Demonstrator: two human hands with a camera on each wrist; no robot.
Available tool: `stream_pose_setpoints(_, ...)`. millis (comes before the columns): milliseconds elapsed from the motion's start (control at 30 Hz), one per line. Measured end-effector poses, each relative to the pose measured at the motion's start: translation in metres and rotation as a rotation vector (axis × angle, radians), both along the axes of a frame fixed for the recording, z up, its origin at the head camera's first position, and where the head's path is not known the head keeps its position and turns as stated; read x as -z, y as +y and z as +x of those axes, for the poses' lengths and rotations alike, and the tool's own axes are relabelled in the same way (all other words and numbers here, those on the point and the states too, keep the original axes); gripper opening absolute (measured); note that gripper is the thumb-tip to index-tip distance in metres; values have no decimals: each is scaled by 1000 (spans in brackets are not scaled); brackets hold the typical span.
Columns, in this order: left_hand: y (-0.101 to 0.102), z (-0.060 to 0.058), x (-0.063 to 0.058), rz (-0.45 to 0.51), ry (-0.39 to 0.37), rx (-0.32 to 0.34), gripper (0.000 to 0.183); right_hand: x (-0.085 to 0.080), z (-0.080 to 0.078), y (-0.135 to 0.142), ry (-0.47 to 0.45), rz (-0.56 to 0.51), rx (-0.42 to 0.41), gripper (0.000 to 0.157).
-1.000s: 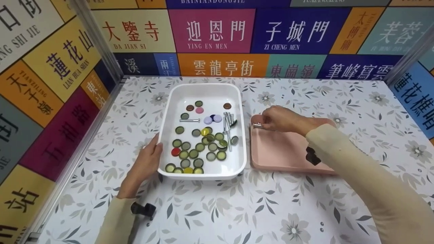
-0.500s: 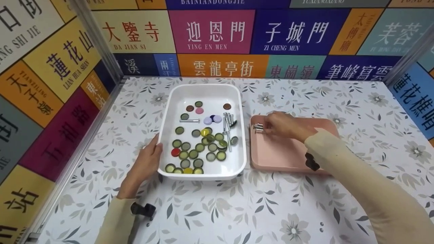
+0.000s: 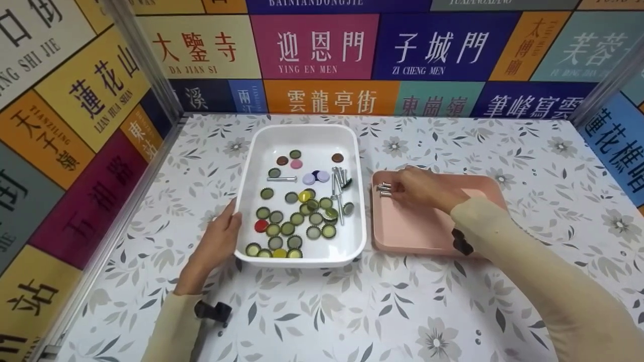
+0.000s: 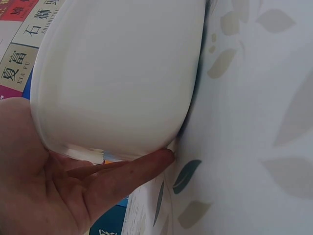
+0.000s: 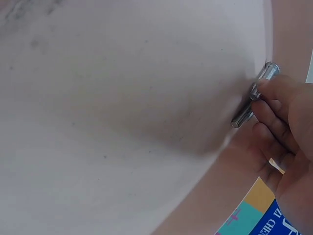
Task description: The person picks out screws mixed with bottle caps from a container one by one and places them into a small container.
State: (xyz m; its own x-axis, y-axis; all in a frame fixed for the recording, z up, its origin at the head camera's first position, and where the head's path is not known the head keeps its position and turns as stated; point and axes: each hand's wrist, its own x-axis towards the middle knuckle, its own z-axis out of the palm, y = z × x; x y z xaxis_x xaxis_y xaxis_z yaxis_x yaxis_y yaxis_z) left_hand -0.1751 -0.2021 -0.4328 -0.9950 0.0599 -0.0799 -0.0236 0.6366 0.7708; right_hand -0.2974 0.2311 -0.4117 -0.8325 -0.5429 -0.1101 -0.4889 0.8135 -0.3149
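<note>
In the head view my left hand (image 3: 216, 239) holds the left side of a white tray (image 3: 302, 262). Its thumb is at the rim and its fingers lie along the outer wall, as the left wrist view shows. My right hand (image 3: 420, 187) is low at the left end of a pink tray (image 3: 417, 226). Thumb and forefinger pinch a silver bolt (image 5: 264, 81) there, and a second bolt (image 5: 240, 116) lies right beside it. In the white tray are a group of long bolts (image 3: 340, 176), a single bolt (image 3: 282, 179) and many bottle caps (image 3: 297, 218).
Mostly green caps fill the near half of the white tray; a red cap (image 3: 261, 225) and lilac caps (image 3: 323, 176) are among them. Both trays stand side by side on a flower-patterned tabletop (image 3: 322, 311). Sign-covered walls (image 3: 312, 45) border the back and sides.
My right hand has come down a little inside the pink tray, and more bolt ends show to the left of its fingers. My left hand and the white tray keep their place.
</note>
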Motion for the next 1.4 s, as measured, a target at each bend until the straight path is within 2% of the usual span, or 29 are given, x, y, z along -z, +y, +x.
stream_pose_setpoints(167,0,0,0,-4,-13,-1,55,-2,1,2,-53,-23,38,16)
stream_pose_setpoints(300,0,0,-1,-4,1,2,54,-4,3,4,-78,-41,42,25)
stream_pose_setpoints(400,0,0,-1,-1,-6,4,54,-4,3,4,-54,-32,38,25)
stream_pose_setpoints(533,0,-1,-1,2,-11,3,54,-6,0,2,14,4,19,8)
stream_pose_setpoints(633,1,-2,-1,4,-8,-1,54,-8,-2,1,56,23,14,6)
stream_pose_setpoints(900,3,-1,-1,-8,-35,-18,54,-14,-4,-5,89,8,-6,12)
stream_pose_setpoints(1400,2,-2,0,-21,-41,-21,54,-31,-6,-27,196,-45,-49,17)
